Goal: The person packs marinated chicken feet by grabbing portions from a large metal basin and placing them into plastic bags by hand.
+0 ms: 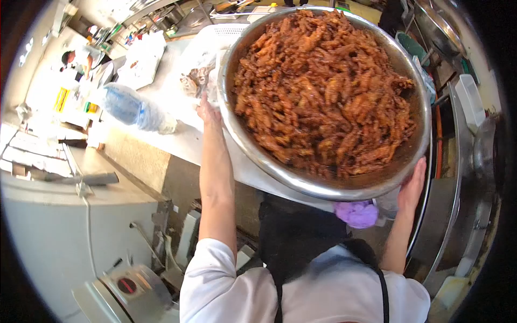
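A large round steel bowl [315, 188] is in front of me above the worktable, heaped with reddish-brown cooked pieces that look like chicken feet [323, 91]. My left hand [208, 112] grips its left side, the fingers partly hidden by the wall. On the opposite side, my right hand [412, 185] is pressed to the outside, low on the right, its fingertips near the rim. Beside my left hand lies a clear plastic bag [196, 81] with brownish contents. Below the bowl's near edge hangs a purple bundle [356, 214].
The pale worktable [183, 139] carries a bag-wrapped blue-and-white bundle [132, 110] and a white perforated basket [218, 33]. A metal counter [439, 215] runs along the right. A machine [124, 293] stands at lower left. Another person [83, 59] is at the far left.
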A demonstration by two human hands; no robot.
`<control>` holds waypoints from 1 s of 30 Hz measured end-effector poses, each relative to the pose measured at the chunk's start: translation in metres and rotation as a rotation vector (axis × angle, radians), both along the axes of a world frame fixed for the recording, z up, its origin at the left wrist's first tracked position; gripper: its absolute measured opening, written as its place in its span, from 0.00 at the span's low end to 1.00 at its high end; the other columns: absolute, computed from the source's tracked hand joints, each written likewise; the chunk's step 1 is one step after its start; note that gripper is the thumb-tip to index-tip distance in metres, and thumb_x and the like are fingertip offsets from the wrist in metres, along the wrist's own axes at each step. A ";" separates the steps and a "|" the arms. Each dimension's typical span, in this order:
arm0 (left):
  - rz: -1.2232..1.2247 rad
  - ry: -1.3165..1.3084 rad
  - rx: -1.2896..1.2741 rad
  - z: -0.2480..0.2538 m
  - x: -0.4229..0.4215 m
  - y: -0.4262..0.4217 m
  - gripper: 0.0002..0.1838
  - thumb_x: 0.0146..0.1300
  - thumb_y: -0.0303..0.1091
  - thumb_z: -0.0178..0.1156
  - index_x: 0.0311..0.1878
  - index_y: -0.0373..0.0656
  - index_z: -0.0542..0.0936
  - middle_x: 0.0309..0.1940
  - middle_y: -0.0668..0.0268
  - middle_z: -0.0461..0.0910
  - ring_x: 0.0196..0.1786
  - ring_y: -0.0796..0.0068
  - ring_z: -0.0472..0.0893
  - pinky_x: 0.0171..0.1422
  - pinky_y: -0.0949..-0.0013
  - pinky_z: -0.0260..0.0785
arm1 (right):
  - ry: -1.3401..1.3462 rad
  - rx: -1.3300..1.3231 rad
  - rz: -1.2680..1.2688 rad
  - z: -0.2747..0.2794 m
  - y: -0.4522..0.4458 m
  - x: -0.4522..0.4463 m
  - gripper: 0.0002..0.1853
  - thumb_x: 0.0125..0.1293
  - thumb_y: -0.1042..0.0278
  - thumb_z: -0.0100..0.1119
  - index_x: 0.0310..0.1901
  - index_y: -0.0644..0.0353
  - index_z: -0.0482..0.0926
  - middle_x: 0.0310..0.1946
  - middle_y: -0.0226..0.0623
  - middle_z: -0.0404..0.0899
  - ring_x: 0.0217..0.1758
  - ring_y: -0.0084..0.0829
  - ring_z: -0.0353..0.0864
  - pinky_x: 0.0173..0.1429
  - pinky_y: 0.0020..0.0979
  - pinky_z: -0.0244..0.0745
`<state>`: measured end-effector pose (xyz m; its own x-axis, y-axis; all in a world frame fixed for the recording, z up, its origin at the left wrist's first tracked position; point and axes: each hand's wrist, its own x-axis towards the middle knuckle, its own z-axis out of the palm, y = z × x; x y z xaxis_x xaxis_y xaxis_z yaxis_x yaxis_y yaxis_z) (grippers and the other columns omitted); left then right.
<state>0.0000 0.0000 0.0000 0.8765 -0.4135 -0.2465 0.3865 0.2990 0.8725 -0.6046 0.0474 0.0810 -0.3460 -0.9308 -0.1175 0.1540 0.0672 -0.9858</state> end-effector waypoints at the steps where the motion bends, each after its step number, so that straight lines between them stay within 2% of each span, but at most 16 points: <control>1: 0.117 0.021 0.081 0.012 -0.012 -0.004 0.29 0.60 0.27 0.59 0.66 0.40 0.64 0.53 0.52 0.75 0.51 0.55 0.78 0.49 0.55 0.79 | 0.013 0.045 -0.066 -0.001 0.007 -0.007 0.39 0.71 0.43 0.49 0.74 0.57 0.50 0.72 0.42 0.55 0.73 0.39 0.57 0.73 0.38 0.55; 2: 0.235 0.032 -0.068 -0.031 0.019 -0.019 0.28 0.54 0.19 0.56 0.62 0.37 0.69 0.54 0.51 0.75 0.50 0.58 0.79 0.51 0.58 0.78 | -0.004 0.072 -0.071 0.000 0.012 -0.014 0.40 0.71 0.41 0.49 0.74 0.58 0.49 0.71 0.43 0.56 0.73 0.39 0.58 0.72 0.39 0.57; 3: 0.332 0.065 0.026 -0.040 0.035 -0.058 0.29 0.49 0.15 0.53 0.59 0.34 0.72 0.54 0.50 0.75 0.49 0.58 0.80 0.52 0.57 0.77 | 0.102 -0.026 -0.119 0.019 -0.017 0.032 0.40 0.71 0.41 0.49 0.73 0.59 0.51 0.70 0.43 0.59 0.71 0.40 0.60 0.71 0.39 0.58; 5: 0.369 -0.161 0.187 -0.002 0.055 -0.039 0.31 0.46 0.14 0.52 0.60 0.32 0.72 0.54 0.50 0.76 0.49 0.56 0.80 0.52 0.56 0.76 | -0.009 0.060 -0.186 0.010 -0.009 0.049 0.37 0.71 0.42 0.49 0.72 0.60 0.56 0.69 0.44 0.61 0.69 0.39 0.63 0.70 0.39 0.61; 6: 0.379 -0.168 0.190 -0.001 0.080 -0.028 0.31 0.46 0.15 0.52 0.59 0.32 0.72 0.54 0.50 0.77 0.49 0.55 0.80 0.53 0.56 0.75 | -0.074 0.080 -0.199 0.005 -0.001 0.059 0.34 0.71 0.44 0.50 0.69 0.61 0.61 0.66 0.43 0.65 0.66 0.38 0.68 0.66 0.38 0.65; 8: 0.379 -0.138 0.142 -0.016 0.117 -0.042 0.30 0.47 0.17 0.53 0.59 0.31 0.72 0.53 0.50 0.77 0.50 0.54 0.80 0.55 0.57 0.73 | -0.084 0.093 -0.183 0.006 0.000 0.061 0.34 0.71 0.45 0.51 0.68 0.61 0.62 0.64 0.42 0.68 0.64 0.38 0.70 0.64 0.37 0.68; 10: 0.428 -0.195 0.207 -0.053 0.172 -0.065 0.30 0.48 0.18 0.53 0.60 0.30 0.71 0.54 0.49 0.77 0.50 0.54 0.80 0.55 0.57 0.72 | -0.125 0.108 -0.172 0.009 0.002 0.060 0.32 0.70 0.47 0.54 0.67 0.61 0.64 0.59 0.41 0.72 0.60 0.36 0.74 0.60 0.36 0.71; 11: 0.454 -0.221 0.243 -0.066 0.195 -0.072 0.30 0.48 0.19 0.54 0.60 0.30 0.71 0.54 0.48 0.76 0.50 0.54 0.80 0.56 0.58 0.72 | -0.080 0.117 -0.187 0.008 0.002 0.057 0.32 0.70 0.48 0.54 0.67 0.62 0.64 0.59 0.41 0.72 0.60 0.36 0.74 0.61 0.36 0.71; 13: 0.465 -0.179 0.250 -0.045 0.213 -0.067 0.25 0.52 0.26 0.57 0.57 0.34 0.75 0.53 0.49 0.78 0.51 0.56 0.80 0.53 0.61 0.73 | 0.015 0.140 -0.205 0.001 -0.003 0.049 0.32 0.70 0.49 0.55 0.67 0.63 0.64 0.60 0.41 0.72 0.59 0.36 0.74 0.61 0.36 0.71; 17: 0.493 -0.008 0.415 -0.034 0.245 -0.065 0.24 0.54 0.30 0.60 0.56 0.37 0.75 0.53 0.50 0.78 0.48 0.56 0.81 0.49 0.58 0.74 | -0.031 0.124 -0.196 0.001 -0.002 0.050 0.32 0.69 0.50 0.56 0.66 0.63 0.64 0.61 0.40 0.71 0.59 0.35 0.74 0.60 0.35 0.71; 21: 0.503 0.161 0.547 -0.049 0.273 -0.056 0.24 0.55 0.34 0.64 0.56 0.41 0.75 0.52 0.50 0.79 0.45 0.56 0.82 0.45 0.55 0.74 | -0.041 0.154 -0.191 0.000 -0.009 0.047 0.31 0.68 0.51 0.58 0.66 0.63 0.65 0.61 0.39 0.70 0.58 0.35 0.74 0.59 0.34 0.72; 22: 0.485 0.152 0.537 -0.069 0.288 -0.056 0.24 0.52 0.26 0.61 0.55 0.39 0.74 0.53 0.50 0.77 0.45 0.53 0.81 0.47 0.51 0.73 | -0.043 0.160 -0.179 -0.001 -0.012 0.041 0.31 0.68 0.51 0.59 0.65 0.63 0.66 0.61 0.40 0.70 0.58 0.35 0.74 0.58 0.34 0.72; 25: 0.360 0.021 0.291 -0.082 0.263 -0.037 0.26 0.51 0.24 0.55 0.57 0.36 0.71 0.54 0.52 0.75 0.46 0.52 0.80 0.49 0.48 0.72 | -0.304 0.111 -0.110 0.015 -0.017 0.052 0.31 0.65 0.52 0.62 0.63 0.63 0.68 0.58 0.40 0.73 0.55 0.35 0.76 0.55 0.34 0.74; 27: 0.283 -0.020 0.152 -0.007 0.178 -0.008 0.28 0.48 0.22 0.54 0.57 0.32 0.66 0.54 0.46 0.71 0.46 0.51 0.79 0.35 0.50 0.75 | -0.298 0.168 -0.086 0.006 -0.021 0.043 0.29 0.62 0.55 0.64 0.60 0.62 0.71 0.53 0.39 0.76 0.51 0.36 0.77 0.53 0.34 0.75; 29: 0.276 -0.012 0.161 0.017 0.143 -0.005 0.31 0.51 0.23 0.47 0.62 0.30 0.63 0.54 0.45 0.71 0.48 0.54 0.78 0.44 0.52 0.76 | -0.290 0.228 -0.097 -0.003 -0.011 0.034 0.27 0.60 0.58 0.65 0.57 0.62 0.73 0.49 0.39 0.77 0.48 0.36 0.78 0.51 0.35 0.75; 30: 0.224 -0.026 0.102 0.011 0.143 -0.006 0.34 0.53 0.26 0.52 0.67 0.33 0.59 0.59 0.42 0.66 0.54 0.48 0.76 0.45 0.51 0.77 | -0.290 0.247 -0.116 -0.006 -0.008 0.032 0.25 0.59 0.59 0.65 0.56 0.62 0.73 0.46 0.39 0.78 0.47 0.36 0.79 0.50 0.35 0.76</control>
<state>0.1432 -0.0056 0.0114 0.9502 -0.1818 -0.2529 0.2971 0.2844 0.9115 -0.5723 0.0398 0.0754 -0.3671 -0.8189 -0.4413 0.4442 0.2625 -0.8566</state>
